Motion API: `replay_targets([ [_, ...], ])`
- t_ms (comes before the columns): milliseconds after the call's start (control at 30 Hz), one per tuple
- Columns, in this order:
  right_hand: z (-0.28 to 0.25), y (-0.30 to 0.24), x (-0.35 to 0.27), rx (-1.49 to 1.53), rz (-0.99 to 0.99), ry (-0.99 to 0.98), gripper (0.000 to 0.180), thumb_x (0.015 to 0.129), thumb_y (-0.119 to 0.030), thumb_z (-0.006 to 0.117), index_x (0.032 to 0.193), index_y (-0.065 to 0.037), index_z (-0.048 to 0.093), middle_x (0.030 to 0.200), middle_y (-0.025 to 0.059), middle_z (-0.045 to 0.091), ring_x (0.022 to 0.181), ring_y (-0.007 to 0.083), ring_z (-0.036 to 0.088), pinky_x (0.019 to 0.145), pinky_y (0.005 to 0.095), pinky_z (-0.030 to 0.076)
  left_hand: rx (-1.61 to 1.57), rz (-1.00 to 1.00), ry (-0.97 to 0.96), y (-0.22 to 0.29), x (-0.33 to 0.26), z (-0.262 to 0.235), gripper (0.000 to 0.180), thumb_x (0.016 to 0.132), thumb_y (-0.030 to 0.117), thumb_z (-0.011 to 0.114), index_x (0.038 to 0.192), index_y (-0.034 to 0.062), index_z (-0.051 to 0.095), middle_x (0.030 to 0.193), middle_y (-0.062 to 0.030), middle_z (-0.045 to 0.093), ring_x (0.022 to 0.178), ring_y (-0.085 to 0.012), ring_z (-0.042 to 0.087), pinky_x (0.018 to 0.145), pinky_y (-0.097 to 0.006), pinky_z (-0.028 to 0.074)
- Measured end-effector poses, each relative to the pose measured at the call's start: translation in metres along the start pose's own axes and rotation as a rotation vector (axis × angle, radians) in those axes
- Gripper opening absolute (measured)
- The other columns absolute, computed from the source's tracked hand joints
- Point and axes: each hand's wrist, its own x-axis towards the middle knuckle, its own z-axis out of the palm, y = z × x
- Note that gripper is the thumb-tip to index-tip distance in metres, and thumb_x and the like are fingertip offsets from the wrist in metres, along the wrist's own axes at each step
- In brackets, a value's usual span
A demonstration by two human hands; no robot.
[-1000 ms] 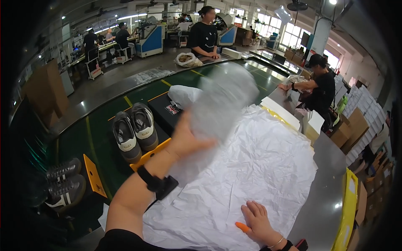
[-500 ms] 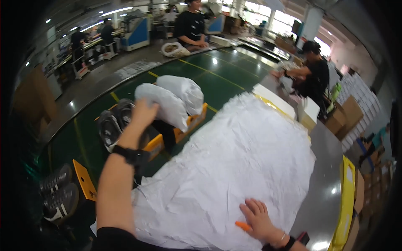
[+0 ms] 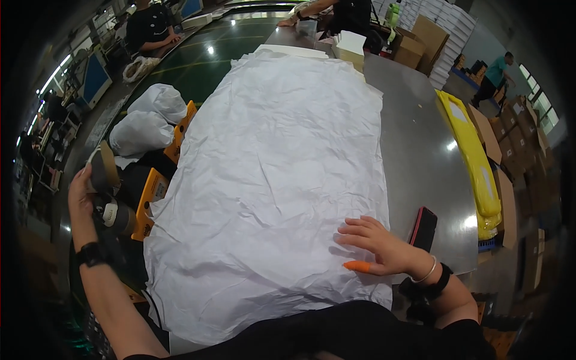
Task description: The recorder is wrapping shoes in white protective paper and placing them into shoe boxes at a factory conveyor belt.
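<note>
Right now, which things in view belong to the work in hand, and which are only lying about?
Belonging, it seems:
- shoe in the left hand
- white paper under the right hand
- nearer orange box
- white-wrapped bundles

Lying about, apparently:
- phone
- yellow package

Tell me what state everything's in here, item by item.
Left hand: gripping a shoe
Right hand: open, palm down, fingers spread
White paper: spread out, creased
White bundles: wrapped, side by side
Phone: lying flat, upward face dark
Yellow package: lying flat
</note>
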Motion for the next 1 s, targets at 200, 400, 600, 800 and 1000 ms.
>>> replay_targets([
  [200, 0.049, 0.012, 0.000, -0.150, -0.082, 0.157, 0.017, 0.083, -0.021, 0.062, 0.095, -0.009, 0.061, 0.101, 0.0059, 0.057, 0.105, 0.0228, 0.051, 0.099, 0.0421, 0.034, 0.356, 0.430, -0.234, 0.052, -0.115, 0.110, 0.036, 0.082, 0.016, 0.066, 0.111, -0.0025, 0.057, 0.096, -0.0062, 0.063, 0.088, -0.0109, 0.059, 0.080, -0.024, 0.045],
  [400, 0.041, 0.000, -0.002, -0.304, -0.197, 0.221, 0.012, 0.083, -0.019, 0.060, 0.091, -0.011, 0.058, 0.085, 0.0009, 0.058, 0.084, 0.0171, 0.057, 0.094, 0.0386, 0.041, 0.795, 0.951, -0.683, 0.067, -0.146, 0.268, 0.029, 0.065, 0.004, 0.072, 0.093, -0.0001, 0.065, 0.079, -0.0092, 0.057, 0.081, -0.0230, 0.055, 0.072, -0.032, 0.043],
  [600, 0.025, -0.018, -0.010, -0.306, -0.292, 0.278, 0.015, 0.083, -0.021, 0.059, 0.094, -0.010, 0.057, 0.083, 0.0020, 0.056, 0.082, 0.0165, 0.056, 0.089, 0.0354, 0.043, 0.880, 1.091, -0.989, 0.004, -0.124, 0.343, 0.023, 0.062, 0.003, 0.071, 0.085, 0.0038, 0.067, 0.078, -0.0088, 0.060, 0.084, -0.0293, 0.054, 0.072, -0.039, 0.044],
  [800, -0.042, -0.025, 0.050, -0.218, -0.370, 0.302, 0.015, 0.083, -0.020, 0.060, 0.093, -0.009, 0.058, 0.074, 0.0047, 0.054, 0.073, 0.0208, 0.057, 0.069, 0.0344, 0.046, 0.850, 0.983, -0.939, -0.002, -0.121, 0.325, 0.027, 0.069, 0.000, 0.066, 0.095, 0.0027, 0.065, 0.096, -0.0133, 0.061, 0.097, -0.0291, 0.054, 0.085, -0.036, 0.043],
  [1000, -0.127, 0.053, 0.211, 0.072, -0.140, 0.530, 0.014, 0.079, -0.010, 0.061, 0.091, -0.002, 0.064, 0.084, 0.0148, 0.065, 0.070, 0.0265, 0.062, 0.067, 0.0330, 0.049, 0.613, 0.941, -0.473, 0.114, -0.203, 0.316, 0.027, 0.078, 0.013, 0.056, 0.099, -0.0044, 0.058, 0.096, -0.0166, 0.058, 0.092, -0.0296, 0.057, 0.083, -0.038, 0.043],
])
